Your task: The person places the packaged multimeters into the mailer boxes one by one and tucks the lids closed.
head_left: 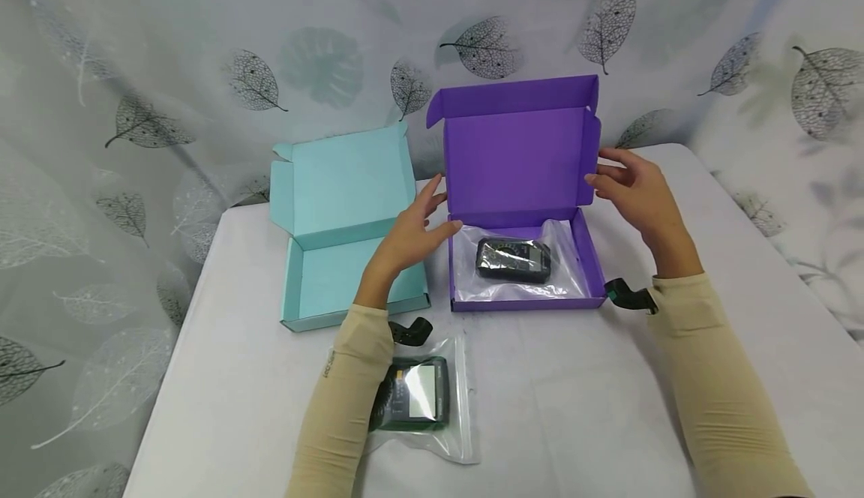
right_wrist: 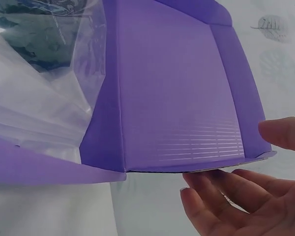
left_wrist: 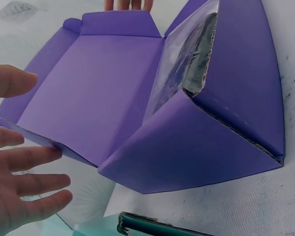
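A purple cardboard box [head_left: 523, 157] stands with its lid raised. Inside it lies a black digital multimeter [head_left: 513, 259] in a clear plastic bag [head_left: 466, 280]. My left hand [head_left: 413, 237] is at the lid's left edge, fingers extended and thumb spread apart; in the left wrist view its fingertips overlap the side flap [left_wrist: 73, 153]. On the opposite side, my right hand [head_left: 637, 190] has its fingertips at the lid's right flap [head_left: 589, 157], fingers slightly bent. The right wrist view shows the right thumb [right_wrist: 282, 133] standing away from those fingers.
Left of the purple box, a light teal box [head_left: 351, 183] stands with its lid up and nothing inside. Nearer me, another bagged multimeter [head_left: 421, 393] lies partly under my left forearm. A white cloth covers the table [head_left: 553, 393]; a leaf-patterned curtain [head_left: 324, 3] hangs behind.
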Demonstrator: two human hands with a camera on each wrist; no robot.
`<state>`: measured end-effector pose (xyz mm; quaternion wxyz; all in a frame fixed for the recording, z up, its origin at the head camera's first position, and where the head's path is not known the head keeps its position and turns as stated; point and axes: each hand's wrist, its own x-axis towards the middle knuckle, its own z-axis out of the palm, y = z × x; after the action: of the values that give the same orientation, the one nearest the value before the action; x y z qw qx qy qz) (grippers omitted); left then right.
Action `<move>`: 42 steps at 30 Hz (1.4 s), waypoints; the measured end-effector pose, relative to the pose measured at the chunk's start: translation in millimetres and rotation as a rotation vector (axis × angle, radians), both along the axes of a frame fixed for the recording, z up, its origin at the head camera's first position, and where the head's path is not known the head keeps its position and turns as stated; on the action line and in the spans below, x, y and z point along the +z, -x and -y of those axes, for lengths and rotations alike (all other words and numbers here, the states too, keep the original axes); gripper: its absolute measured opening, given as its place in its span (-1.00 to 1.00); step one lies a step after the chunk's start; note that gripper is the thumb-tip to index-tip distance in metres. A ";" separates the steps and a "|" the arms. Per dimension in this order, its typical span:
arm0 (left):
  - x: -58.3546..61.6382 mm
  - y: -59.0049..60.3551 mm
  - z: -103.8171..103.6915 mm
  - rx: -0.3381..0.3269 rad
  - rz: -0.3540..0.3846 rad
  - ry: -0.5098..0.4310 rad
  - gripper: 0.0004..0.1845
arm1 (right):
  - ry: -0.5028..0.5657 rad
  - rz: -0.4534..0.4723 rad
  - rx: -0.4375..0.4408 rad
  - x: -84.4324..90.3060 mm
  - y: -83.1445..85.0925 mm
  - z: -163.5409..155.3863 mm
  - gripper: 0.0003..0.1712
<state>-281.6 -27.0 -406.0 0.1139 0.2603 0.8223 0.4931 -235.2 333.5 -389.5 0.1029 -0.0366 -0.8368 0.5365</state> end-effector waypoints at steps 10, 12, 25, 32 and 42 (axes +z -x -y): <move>2.4 -2.0 0.6 -0.008 -0.031 0.001 -0.06 | -0.207 -0.024 -0.059 9.9 -5.3 4.1 -0.30; 3.0 -3.1 1.5 -0.007 -0.037 0.007 -0.06 | -0.236 -0.024 -0.059 11.5 -6.5 4.9 -0.29; 6.2 -8.7 1.8 -0.025 -0.119 0.091 -0.07 | -0.248 -0.094 0.034 15.2 -16.9 7.3 -0.31; 10.3 -13.0 2.1 -0.011 -0.130 0.099 -0.13 | -0.210 -0.125 0.021 15.3 -18.2 8.5 -0.29; 21.6 -19.2 0.8 0.015 -0.163 0.075 -0.25 | -0.162 -0.115 -0.057 18.3 -20.2 5.0 -0.21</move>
<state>-262.4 -27.8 -384.4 0.0525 0.2889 0.8487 0.4398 -215.1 328.5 -371.2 0.1685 -0.0212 -0.8688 0.4652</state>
